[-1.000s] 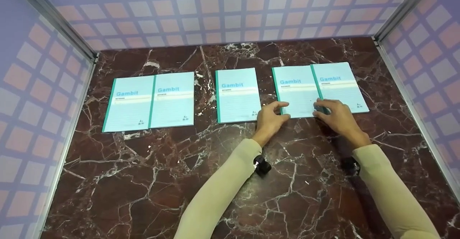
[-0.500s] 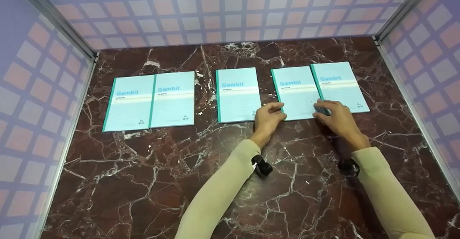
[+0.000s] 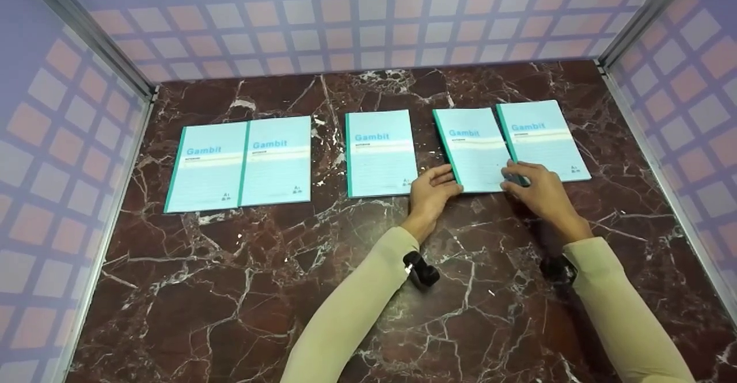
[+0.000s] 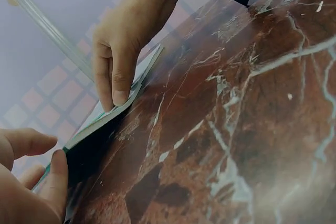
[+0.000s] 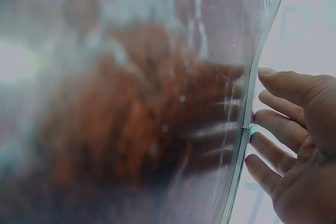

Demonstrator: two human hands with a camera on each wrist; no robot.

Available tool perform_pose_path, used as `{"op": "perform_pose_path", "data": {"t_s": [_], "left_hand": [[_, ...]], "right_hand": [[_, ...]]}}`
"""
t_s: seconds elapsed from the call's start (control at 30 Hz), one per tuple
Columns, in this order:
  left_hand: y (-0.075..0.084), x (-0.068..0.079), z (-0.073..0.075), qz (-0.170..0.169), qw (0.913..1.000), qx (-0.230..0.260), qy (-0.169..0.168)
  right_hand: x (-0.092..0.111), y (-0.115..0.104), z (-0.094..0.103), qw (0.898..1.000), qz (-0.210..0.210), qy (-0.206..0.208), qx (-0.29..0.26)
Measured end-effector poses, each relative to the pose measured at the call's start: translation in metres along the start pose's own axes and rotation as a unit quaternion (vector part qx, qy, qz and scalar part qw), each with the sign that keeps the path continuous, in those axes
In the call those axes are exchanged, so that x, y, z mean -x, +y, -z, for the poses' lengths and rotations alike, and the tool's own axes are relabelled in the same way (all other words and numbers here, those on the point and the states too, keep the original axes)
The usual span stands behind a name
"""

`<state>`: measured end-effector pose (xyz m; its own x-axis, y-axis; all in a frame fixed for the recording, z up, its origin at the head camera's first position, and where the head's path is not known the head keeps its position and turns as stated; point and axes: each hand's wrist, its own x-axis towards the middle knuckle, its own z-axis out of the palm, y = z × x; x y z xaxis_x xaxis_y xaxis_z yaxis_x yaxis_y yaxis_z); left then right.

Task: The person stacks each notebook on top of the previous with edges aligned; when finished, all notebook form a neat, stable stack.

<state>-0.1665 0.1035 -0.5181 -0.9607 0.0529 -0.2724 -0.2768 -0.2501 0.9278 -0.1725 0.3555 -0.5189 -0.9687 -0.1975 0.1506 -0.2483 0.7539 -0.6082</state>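
Observation:
A pale blue "Gambit" notebook [image 3: 473,150] with a green spine lies between my two hands, its spine side raised off the table. In the head view my left hand [image 3: 433,193] pinches its near-left corner, thumb at the corner and fingers behind the spine. The left wrist view shows a dark gap under the raised near edge. My right hand [image 3: 538,190] rests with its thumb at the near edge and fingers on the covers near the neighbouring notebook's [image 3: 544,138] spine. From the right wrist, the right fingers [image 5: 278,124] look spread and fairly straight.
Another matching notebook [image 3: 380,152] lies just left of my left hand. Farther left, two more notebooks, one on the left [image 3: 207,167] and its neighbour [image 3: 277,158], sit side by side. Tile-patterned panels [image 3: 368,26] border the dark marbled table [image 3: 288,291].
My left hand has closed its fingers and thumb at the notebook's corner. The spine side has come up, and a narrow gap has opened toward the rightmost notebook. The right hand has barely moved.

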Motion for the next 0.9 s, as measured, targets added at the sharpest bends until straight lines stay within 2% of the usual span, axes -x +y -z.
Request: {"op": "perform_pose_path", "data": {"t_s": [0.3,0.47,0.57,0.7,0.8,0.9], "left_hand": [[-0.003,0.002,-0.001,-0.012,0.9999,0.0,-0.004],[0.001,0.001,-0.002,0.009,0.9983,0.058,0.003],[0.004,-0.002,0.0,0.029,0.9932,0.113,0.002],[0.008,-0.005,0.004,0.046,0.987,0.154,-0.001],[0.011,-0.007,0.005,0.055,0.9831,0.174,-0.008],[0.014,-0.008,0.006,0.065,0.9793,0.191,-0.013]], "right_hand": [[0.0,-0.003,0.0,1.0,-0.005,-0.003,-0.009],[0.002,-0.007,-0.001,0.999,-0.023,0.006,-0.024],[0.002,-0.008,0.0,0.999,-0.037,0.03,-0.027],[0.004,-0.008,0.004,0.997,-0.052,0.042,-0.039],[0.005,-0.007,0.006,0.994,-0.082,0.028,-0.072],[0.004,-0.006,0.007,0.984,-0.127,0.002,-0.128]]}}
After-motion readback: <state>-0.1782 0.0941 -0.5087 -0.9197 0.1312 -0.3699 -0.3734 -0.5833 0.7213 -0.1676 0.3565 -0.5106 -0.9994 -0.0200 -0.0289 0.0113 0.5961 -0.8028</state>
